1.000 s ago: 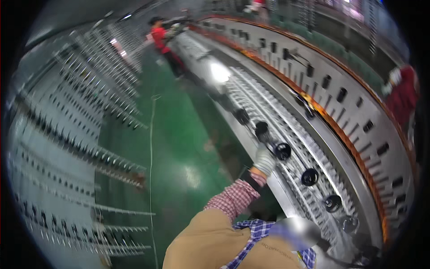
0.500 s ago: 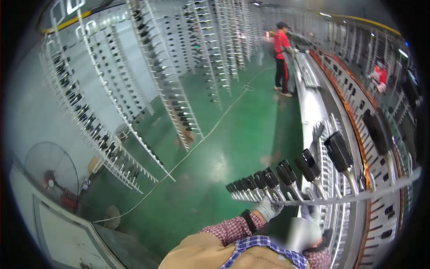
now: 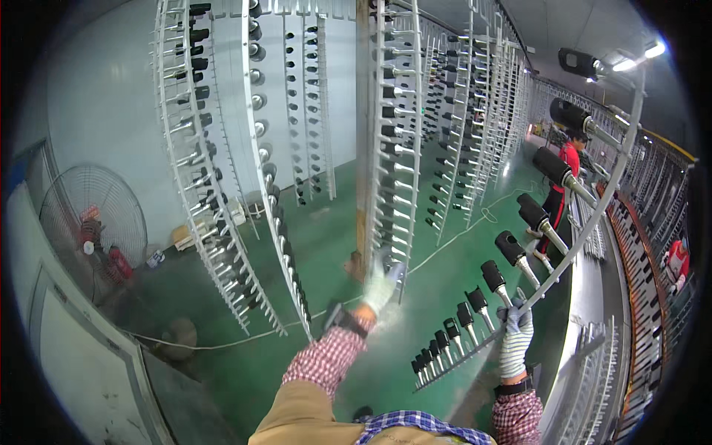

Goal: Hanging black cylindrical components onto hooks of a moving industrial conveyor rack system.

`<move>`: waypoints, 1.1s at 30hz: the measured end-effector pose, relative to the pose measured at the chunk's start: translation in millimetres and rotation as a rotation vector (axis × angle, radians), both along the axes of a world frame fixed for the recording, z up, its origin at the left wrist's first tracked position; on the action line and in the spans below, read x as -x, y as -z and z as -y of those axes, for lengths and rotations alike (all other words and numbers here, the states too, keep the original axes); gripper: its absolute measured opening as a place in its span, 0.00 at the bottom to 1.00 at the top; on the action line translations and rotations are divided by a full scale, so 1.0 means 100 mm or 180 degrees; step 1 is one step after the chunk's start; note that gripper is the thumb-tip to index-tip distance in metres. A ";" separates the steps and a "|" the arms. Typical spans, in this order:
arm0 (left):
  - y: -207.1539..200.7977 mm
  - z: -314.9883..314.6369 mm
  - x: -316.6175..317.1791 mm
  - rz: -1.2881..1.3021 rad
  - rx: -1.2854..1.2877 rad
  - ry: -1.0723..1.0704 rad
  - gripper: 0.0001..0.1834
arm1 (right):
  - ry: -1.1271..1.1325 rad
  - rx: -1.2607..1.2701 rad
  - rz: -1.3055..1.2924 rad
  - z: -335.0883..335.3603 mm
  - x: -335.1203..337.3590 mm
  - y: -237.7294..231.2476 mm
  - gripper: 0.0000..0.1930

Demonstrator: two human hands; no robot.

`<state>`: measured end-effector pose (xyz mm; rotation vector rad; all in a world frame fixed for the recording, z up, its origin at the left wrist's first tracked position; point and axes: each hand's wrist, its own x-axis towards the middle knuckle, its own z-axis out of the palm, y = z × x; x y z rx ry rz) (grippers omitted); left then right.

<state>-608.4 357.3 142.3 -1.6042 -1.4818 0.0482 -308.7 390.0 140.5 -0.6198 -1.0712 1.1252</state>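
My right hand (image 3: 515,337), in a striped white glove, is closed round the middle of a long pale rack bar (image 3: 575,248). The bar slants from low in front of me up to the far right. Along it stand several black sockets (image 3: 552,165) on silvery pegs. My left hand (image 3: 380,288), also gloved, is stretched forward with nothing visible in it. Its fingers look extended, though motion blurs them. It is close to the lower end of a hanging rack (image 3: 417,141) loaded with similar black parts; whether they touch is unclear.
More loaded racks (image 3: 178,133) hang at the left. A large floor fan (image 3: 93,222) stands by the left wall, and a cable (image 3: 259,339) crosses the green floor. On the right runs a conveyor (image 3: 630,245) with racks beside it (image 3: 593,363). A person in red (image 3: 569,159) stands beyond my bar.
The view has swung left toward the hanging racks. My left hand has let go of the bar and reached forward. In my right hand, the bar has tilted, its right end rising.
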 end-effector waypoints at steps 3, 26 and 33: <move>-0.65 -0.68 0.52 0.4615 -0.1794 0.0489 0.39 | 0.0018 -0.0077 0.0196 -0.53 0.25 -0.12 0.10; -0.65 0.28 0.00 0.6610 -0.1538 0.1477 0.16 | -0.1392 -0.0697 0.0869 -3.32 2.32 -1.93 0.24; 0.57 0.14 0.17 0.7506 -0.0775 0.0564 0.10 | -0.1549 -0.0373 0.0598 -3.20 2.27 -2.32 0.22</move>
